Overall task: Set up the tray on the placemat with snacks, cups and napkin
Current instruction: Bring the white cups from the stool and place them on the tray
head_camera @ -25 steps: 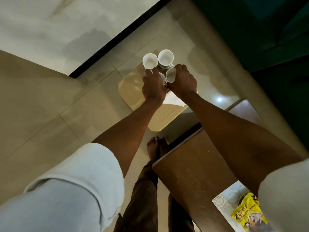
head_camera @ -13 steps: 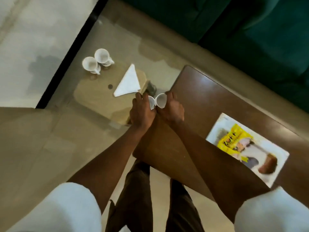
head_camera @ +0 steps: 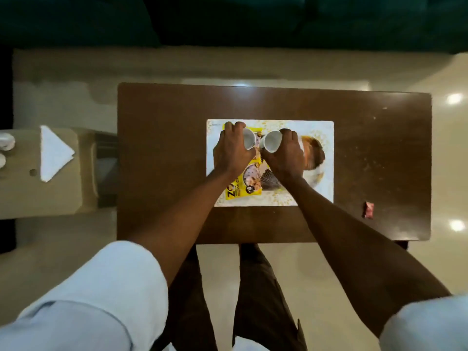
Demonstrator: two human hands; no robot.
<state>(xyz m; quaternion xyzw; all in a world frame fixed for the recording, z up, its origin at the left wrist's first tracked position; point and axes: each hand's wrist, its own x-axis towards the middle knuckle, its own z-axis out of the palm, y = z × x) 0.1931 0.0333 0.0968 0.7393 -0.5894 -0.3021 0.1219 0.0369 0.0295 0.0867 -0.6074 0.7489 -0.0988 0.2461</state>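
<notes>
Head view: the only writing that reads is on the yellow packet [head_camera: 242, 191] lying on the tray [head_camera: 326, 188] — big letters "ZO", the rest under the left forearm, and a small "10" on a dark disc; a brown shape [head_camera: 314, 154] at the tray's right part is half covered and I cannot tell what it is. Two white cups are over the tray's far-left part, both tipped with their mouths toward each other; the left hand [head_camera: 231, 151] has its fingers curled round the left cup [head_camera: 249, 140]; the right hand [head_camera: 285, 154] grips the right cup [head_camera: 271, 142] the same way; whether either cup touches the tray is hidden. One white napkin [head_camera: 54, 153], folded to a triangle, lies well left of the tray on a beige stand [head_camera: 83, 188]; two white rounded things [head_camera: 6, 142] further left are cut off by the frame edge. One small red wrapper [head_camera: 368, 210] lies right of the tray on the brown table [head_camera: 164, 148].
</notes>
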